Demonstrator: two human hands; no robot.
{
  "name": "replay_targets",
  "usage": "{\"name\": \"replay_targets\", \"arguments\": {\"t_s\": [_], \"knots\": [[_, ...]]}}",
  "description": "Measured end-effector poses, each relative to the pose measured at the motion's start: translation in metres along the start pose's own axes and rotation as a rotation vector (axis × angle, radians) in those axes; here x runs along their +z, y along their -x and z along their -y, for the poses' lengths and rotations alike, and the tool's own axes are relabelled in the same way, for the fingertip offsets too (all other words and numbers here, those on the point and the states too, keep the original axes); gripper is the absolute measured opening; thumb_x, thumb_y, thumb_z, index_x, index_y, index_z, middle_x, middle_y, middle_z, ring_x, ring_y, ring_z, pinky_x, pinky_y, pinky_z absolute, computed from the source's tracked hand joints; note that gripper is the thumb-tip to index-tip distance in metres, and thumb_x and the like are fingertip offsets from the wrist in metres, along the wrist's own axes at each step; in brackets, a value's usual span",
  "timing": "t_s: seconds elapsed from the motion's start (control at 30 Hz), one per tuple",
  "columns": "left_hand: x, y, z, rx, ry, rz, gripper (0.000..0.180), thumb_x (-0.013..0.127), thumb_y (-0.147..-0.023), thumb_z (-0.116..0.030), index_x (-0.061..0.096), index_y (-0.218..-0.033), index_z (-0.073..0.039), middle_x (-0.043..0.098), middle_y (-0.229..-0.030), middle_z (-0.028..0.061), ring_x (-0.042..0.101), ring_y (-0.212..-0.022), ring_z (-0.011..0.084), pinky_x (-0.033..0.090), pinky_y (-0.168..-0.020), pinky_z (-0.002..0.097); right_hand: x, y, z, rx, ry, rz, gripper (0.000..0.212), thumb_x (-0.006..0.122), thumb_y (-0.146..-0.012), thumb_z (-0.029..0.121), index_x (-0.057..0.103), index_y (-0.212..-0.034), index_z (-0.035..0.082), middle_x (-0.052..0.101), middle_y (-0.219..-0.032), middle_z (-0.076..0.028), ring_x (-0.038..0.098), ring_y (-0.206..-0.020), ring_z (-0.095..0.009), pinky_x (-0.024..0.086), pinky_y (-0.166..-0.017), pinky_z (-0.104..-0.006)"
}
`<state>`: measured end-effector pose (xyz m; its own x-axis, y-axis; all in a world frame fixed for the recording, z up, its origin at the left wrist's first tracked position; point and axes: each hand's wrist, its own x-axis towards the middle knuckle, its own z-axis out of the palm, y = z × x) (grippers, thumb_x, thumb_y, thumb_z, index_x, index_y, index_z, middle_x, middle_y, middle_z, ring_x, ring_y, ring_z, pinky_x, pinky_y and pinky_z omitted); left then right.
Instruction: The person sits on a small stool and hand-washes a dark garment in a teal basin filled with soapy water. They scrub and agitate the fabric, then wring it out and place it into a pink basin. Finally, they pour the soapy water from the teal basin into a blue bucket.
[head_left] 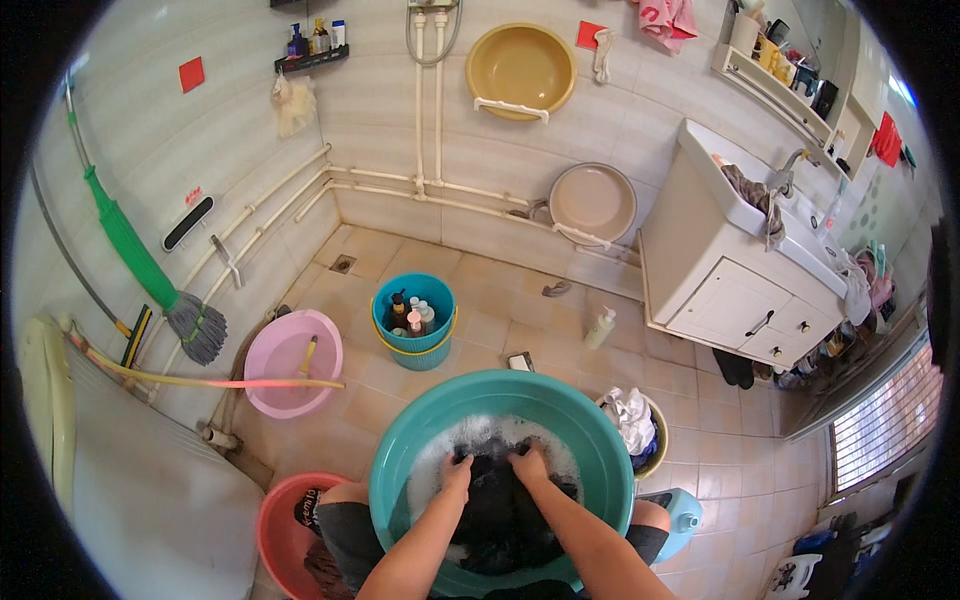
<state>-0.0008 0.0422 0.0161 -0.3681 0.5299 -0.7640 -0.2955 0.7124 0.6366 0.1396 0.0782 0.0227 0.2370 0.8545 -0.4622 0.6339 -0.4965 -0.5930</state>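
Observation:
A large green basin (585, 405) stands between my knees with foamy water (425, 478) in it. Dark, wet cloth (490, 505) lies partly under the water; its exact kind cannot be made out. My left hand (457, 472) is closed on the cloth's left side, fingers curled into it. On the other side, my right hand (530, 462) grips the same cloth, its fingertips partly hidden by fabric and suds. White foam rings the cloth, thickest along the far side.
Nearby are a red basin (275, 525) with dark clothes, a laundry basket (655, 460), a blue jug (682, 522) and a small brush (520, 362). Farther off stand a blue bucket (405, 355) of bottles, a pink basin (260, 350), a pump bottle (600, 328) and a sink cabinet (700, 250).

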Motion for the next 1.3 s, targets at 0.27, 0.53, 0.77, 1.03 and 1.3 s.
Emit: {"name": "replay_targets", "arguments": {"t_s": [0.27, 0.53, 0.77, 1.03, 1.3], "knots": [[-0.014, 0.013, -0.008, -0.092, 0.414, 0.565, 0.06, 0.058, -0.074, -0.052, 0.051, -0.109, -0.003, 0.055, -0.103, 0.0111, 0.053, -0.091, 0.0257, 0.043, -0.076, 0.0379, -0.007, 0.129, 0.05, -0.772, -0.032, 0.136, 0.026, 0.054, -0.082, 0.033, 0.059, -0.083, 0.008, 0.06, -0.085, -0.013, 0.058, -0.076, -0.033, 0.046, -0.061, -0.0394], [0.01, 0.023, -0.007, 0.045, -0.072, 0.077, 0.06, 0.056, -0.075, -0.039, 0.049, -0.112, 0.007, 0.051, -0.114, 0.0206, 0.051, -0.102, 0.0303, 0.044, -0.076, 0.0403, -0.018, 0.061, 0.045, -0.661, 0.085, -0.172, 0.032, 0.046, -0.086, 0.033, 0.059, -0.078, 0.004, 0.059, -0.072, -0.021, 0.057, -0.066, -0.04, 0.045, -0.059, -0.0474], [-0.038, 0.055, -0.089, 0.757, -0.066, 0.296, 0.036, 0.067, -0.075, -0.02, 0.057, -0.103, -0.001, 0.06, -0.095, 0.0074, 0.055, -0.085, 0.0168, 0.042, -0.077, 0.029, -0.087, 0.041, 0.011, -0.423, 0.276, -0.253, 0.043, 0.053, -0.081, 0.045, 0.057, -0.086, 0.002, 0.062, -0.074, -0.02, 0.059, -0.071, -0.038, 0.047, -0.064, -0.0453], [-0.067, 0.048, -0.05, 0.72, -0.869, 0.301, 0.067, 0.077, -0.054, -0.033, 0.053, -0.11, -0.004, 0.055, -0.108, 0.0192, 0.052, -0.1, 0.0328, 0.041, -0.087, 0.0393, -0.094, 0.052, 0.021, -0.868, 0.465, -0.23, 0.031, 0.067, -0.068, 0.026, 0.061, -0.09, 0.006, 0.058, -0.092, -0.01, 0.054, -0.087, -0.029, 0.046, -0.074, -0.0375], [-0.054, 0.019, -0.002, 0.486, -1.334, 0.341, 0.054, 0.067, -0.064, -0.033, 0.056, -0.108, -0.004, 0.059, -0.103, 0.0164, 0.055, -0.098, 0.0276, 0.044, -0.082, 0.0365, -0.053, 0.056, -0.011, -0.816, 0.864, 0.439, 0.116, 0.06, -0.053, 0.073, 0.016, -0.137, 0.007, 0.023, -0.139, -0.014, 0.019, -0.129, -0.031, 0.017, -0.102, -0.0525]]}}
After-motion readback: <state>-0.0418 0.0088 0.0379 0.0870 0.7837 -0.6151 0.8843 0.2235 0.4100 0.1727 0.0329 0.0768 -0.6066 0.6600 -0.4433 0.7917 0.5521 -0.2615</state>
